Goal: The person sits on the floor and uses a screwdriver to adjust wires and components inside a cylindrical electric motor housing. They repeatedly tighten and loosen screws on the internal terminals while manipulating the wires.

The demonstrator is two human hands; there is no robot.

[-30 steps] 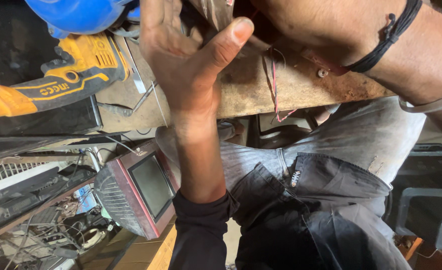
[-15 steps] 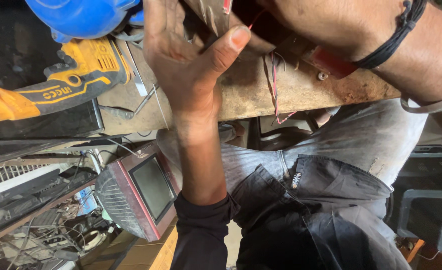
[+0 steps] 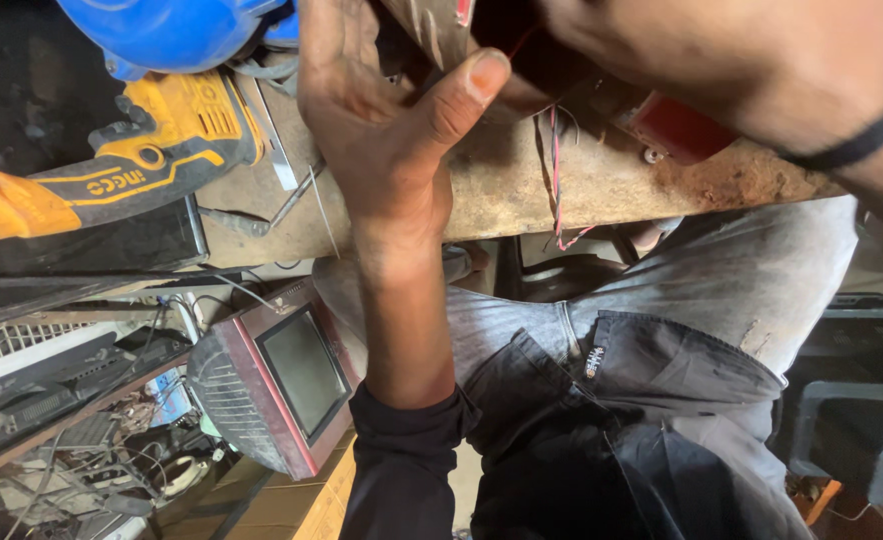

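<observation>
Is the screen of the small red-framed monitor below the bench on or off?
Off, it seems: the small red-framed monitor shows a dark, blank grey screen, no picture or glow.

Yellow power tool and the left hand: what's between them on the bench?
Head view: a metal bracket and thin wire rods lie on the workbench between the yellow power tool and left hand.

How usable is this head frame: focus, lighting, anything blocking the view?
Head view: the left hand and yellow power tool are sharp under even daylight; the right forearm sits very close to the lens, soft and blocking the top right; the corner beneath the bench is dark.
</observation>
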